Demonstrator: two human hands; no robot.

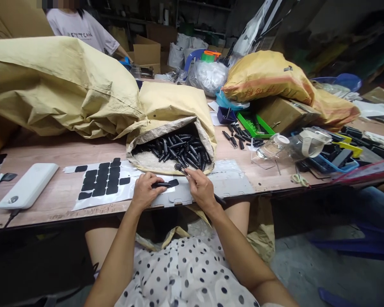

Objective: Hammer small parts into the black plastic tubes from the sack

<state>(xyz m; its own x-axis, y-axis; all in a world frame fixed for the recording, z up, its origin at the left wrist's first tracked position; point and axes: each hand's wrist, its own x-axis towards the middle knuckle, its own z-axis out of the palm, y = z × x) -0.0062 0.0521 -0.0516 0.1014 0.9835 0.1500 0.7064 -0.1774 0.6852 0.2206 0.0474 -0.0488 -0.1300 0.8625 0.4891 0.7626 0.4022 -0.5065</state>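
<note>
My left hand (145, 189) is closed around a slim black pen-shaped piece (160, 184), held low over a grey board (230, 181) at the table's front edge. Just right of that piece lies a small black rounded patch (173, 183) on a bit of white backing. My right hand (201, 187) grips a slim tool (181, 168) with a dark, rounded tip; a black end sticks out below the palm. Its exact kind is unclear. Behind both hands, an open-mouthed sack (171, 163) holds many black pen-shaped pieces (179, 147). To the left is a sheet of black patches (100, 179).
A white power bank (28, 185) with a cable lies at left. Big tan sacks (60, 81) stand behind. On the right are a green tray (256, 125), loose black pieces, a clear bottle (273, 147), scissors (300, 180) and a blue basket (336, 168). Another person (83, 30) stands beyond.
</note>
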